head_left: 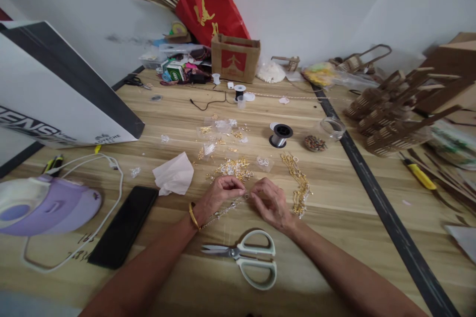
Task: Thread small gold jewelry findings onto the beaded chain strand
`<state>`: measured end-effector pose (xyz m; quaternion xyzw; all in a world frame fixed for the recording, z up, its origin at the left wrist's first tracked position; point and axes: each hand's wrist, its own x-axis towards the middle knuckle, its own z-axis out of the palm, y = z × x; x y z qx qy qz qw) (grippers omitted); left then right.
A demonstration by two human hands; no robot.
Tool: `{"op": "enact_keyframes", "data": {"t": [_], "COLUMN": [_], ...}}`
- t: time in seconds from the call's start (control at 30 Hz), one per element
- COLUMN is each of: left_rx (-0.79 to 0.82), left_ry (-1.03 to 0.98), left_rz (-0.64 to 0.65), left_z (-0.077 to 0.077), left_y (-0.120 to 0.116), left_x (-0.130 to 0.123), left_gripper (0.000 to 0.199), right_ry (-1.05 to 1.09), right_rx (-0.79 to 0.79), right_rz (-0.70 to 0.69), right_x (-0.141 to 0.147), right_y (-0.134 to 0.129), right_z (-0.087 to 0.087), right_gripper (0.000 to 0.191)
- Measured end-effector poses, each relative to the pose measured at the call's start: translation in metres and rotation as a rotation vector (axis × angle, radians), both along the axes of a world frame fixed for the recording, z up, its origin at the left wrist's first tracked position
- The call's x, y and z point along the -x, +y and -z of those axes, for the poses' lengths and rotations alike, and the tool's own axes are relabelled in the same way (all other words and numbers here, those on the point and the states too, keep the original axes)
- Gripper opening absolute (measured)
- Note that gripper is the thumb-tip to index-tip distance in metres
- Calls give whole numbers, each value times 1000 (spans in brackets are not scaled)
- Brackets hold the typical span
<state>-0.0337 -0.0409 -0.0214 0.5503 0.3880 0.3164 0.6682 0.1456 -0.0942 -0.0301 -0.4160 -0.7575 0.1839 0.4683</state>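
My left hand (222,194) has its thumb and index finger pinched on the end of a silver chain (223,211) with small charms. The chain trails down beside the left wrist onto the table. A small ring (246,196) shows at the chain's end, between the two hands. My right hand (272,203) is close beside it, fingers curled and thumb and index fingertips drawn together; whatever they hold is too small to make out. Just beyond the hands lies a pile of gold and silver charms (234,168). Scissors (241,253) with pale handles lie in front of me.
Gold chains (297,183) lie right of my right hand. A wire spool (280,134), a glass jar (332,129) and a bead pile (315,143) are farther back. At left are a black phone (124,225), crumpled paper (174,174) and a purple device (63,205) with a white cable.
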Motion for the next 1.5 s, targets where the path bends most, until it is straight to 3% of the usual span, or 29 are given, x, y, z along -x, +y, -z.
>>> {"op": "enact_keyframes", "data": {"t": [1.5], "left_rx": [1], "left_ry": [-2], "left_rz": [28], "left_z": [-1], "left_y": [0], "left_x": [-1], "left_gripper": [14], "right_ry": [-50], "right_rx": [-29], "right_rz": [-28], "right_x": [-1], "right_y": [1], "right_z": [-1], "right_gripper": [6]}}
